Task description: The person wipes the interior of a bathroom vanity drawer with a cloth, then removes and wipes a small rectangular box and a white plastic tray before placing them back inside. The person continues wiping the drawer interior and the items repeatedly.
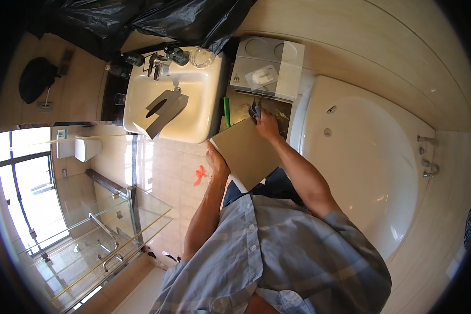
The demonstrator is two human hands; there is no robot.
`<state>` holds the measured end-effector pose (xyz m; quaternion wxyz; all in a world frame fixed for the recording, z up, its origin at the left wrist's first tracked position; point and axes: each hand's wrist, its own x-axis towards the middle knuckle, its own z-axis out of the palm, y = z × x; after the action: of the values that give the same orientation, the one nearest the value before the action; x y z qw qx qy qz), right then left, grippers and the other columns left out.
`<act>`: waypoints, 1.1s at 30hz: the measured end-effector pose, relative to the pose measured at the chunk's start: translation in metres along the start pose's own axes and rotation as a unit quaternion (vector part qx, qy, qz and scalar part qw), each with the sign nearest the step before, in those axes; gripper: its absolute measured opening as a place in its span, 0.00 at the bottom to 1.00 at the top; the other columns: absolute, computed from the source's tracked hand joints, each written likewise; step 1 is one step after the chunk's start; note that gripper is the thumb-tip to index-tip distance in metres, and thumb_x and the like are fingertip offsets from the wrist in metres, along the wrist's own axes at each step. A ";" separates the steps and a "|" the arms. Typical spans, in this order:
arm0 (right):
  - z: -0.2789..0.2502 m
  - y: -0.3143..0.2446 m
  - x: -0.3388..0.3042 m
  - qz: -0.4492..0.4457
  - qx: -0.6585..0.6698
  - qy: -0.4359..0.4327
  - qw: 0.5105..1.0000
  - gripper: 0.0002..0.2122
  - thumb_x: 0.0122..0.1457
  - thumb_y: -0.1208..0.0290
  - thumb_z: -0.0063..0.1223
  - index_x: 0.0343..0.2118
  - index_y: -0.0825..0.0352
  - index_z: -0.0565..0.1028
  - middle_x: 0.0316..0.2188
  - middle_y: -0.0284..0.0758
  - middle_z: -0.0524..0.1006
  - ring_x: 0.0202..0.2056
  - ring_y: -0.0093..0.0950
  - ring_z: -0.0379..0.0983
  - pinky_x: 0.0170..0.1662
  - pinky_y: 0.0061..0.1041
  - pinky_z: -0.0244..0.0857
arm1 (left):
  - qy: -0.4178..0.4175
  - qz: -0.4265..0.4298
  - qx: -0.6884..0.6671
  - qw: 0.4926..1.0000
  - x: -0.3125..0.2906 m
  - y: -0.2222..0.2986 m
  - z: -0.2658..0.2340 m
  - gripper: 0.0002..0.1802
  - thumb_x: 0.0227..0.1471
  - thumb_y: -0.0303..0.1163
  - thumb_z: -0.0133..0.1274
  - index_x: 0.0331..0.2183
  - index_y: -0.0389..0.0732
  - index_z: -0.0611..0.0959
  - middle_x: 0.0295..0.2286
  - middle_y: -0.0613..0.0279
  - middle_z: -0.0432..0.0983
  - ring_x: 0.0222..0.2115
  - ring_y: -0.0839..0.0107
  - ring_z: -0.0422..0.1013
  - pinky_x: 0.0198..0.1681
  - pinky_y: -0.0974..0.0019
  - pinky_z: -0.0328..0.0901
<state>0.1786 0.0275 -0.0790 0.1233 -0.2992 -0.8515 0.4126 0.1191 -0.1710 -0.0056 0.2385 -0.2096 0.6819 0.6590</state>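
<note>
A flat tan panel point(248, 152) with a white edge is tilted in front of my body. My left hand point(217, 161) grips its left edge, fingers wrapped round the side. Just past the panel's far right corner, my right hand point(267, 125) is closed round a small dark grey thing point(254, 111); its kind is unclear. A green-handled tool point(226, 110) sticks up beyond the panel. Behind stands a pale grey box-like unit point(267, 52) with a clear plastic packet point(261, 77) on its surface; below it is a dark recess.
A white sink point(201, 118) at the left holds a grey tissue box point(170, 111); a faucet point(154, 65) and bottles point(177, 55) stand behind it. To the right is a white bathtub point(361, 152). An orange-red thing point(199, 175) lies on the floor. Glass panels point(110, 225) stand at the left.
</note>
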 end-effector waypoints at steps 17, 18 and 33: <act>-0.043 -0.008 -0.068 -0.135 -0.037 0.027 0.990 0.23 0.49 0.85 0.45 0.52 0.68 0.72 0.56 0.46 0.68 0.59 0.45 0.62 0.62 0.43 0.55 | -0.042 -0.029 -0.110 0.993 -0.015 0.005 0.013 0.34 0.64 0.57 0.36 0.48 0.33 0.75 0.43 0.50 0.75 0.40 0.58 0.75 0.44 0.57 0.72; -0.048 0.002 -0.058 -0.090 -0.040 0.023 0.995 0.24 0.49 0.85 0.44 0.52 0.69 0.72 0.56 0.46 0.68 0.59 0.46 0.62 0.61 0.42 0.57 | -0.043 -0.029 -0.128 0.990 -0.015 0.005 0.015 0.34 0.64 0.57 0.36 0.49 0.33 0.74 0.44 0.50 0.75 0.41 0.57 0.75 0.44 0.56 0.72; -0.067 -0.033 -0.130 -0.236 0.012 -0.042 0.971 0.26 0.45 0.86 0.45 0.52 0.69 0.73 0.61 0.43 0.65 0.64 0.45 0.57 0.65 0.43 0.53 | -0.101 -0.077 -0.194 0.973 -0.003 -0.016 0.023 0.36 0.65 0.58 0.27 0.56 0.39 0.70 0.52 0.50 0.71 0.52 0.52 0.68 0.55 0.50 0.65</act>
<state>0.2984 -0.0254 -0.0064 0.1850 -0.0704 -0.8974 0.3943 0.1321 -0.1485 -0.0168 0.3115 -0.2362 0.4948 0.7761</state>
